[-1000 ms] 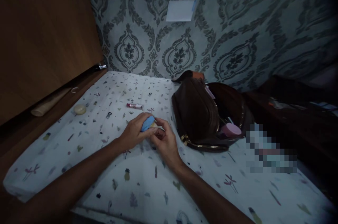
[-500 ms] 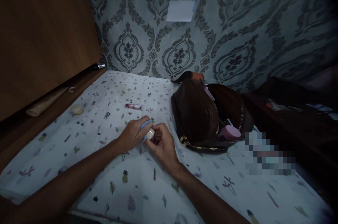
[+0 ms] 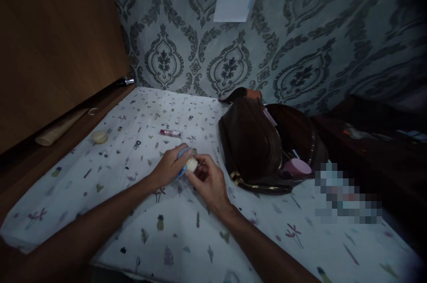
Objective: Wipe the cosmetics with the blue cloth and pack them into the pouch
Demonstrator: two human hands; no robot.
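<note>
My left hand is closed around something blue, which looks like a thin cloth. Against the blue sits a small cream-white container, partly covered by my fingers. The thumb and fingertips of my right hand pinch the container's right side. Both hands are together just above the patterned white sheet. A slim tube with a dark red end, like a lip gloss, lies on the sheet beyond my left hand.
Right of my hands stands an open dark brown bag with a pink-topped item in it. A pale yellow round jar lies at left, by a wooden cabinet. A blurred-out packet lies at right. Patterned wallpaper rises behind.
The cream-white container has turned a little in my fingers and shows more of its side and end. My view has shifted slightly. Everything on the sheet stays in place.
</note>
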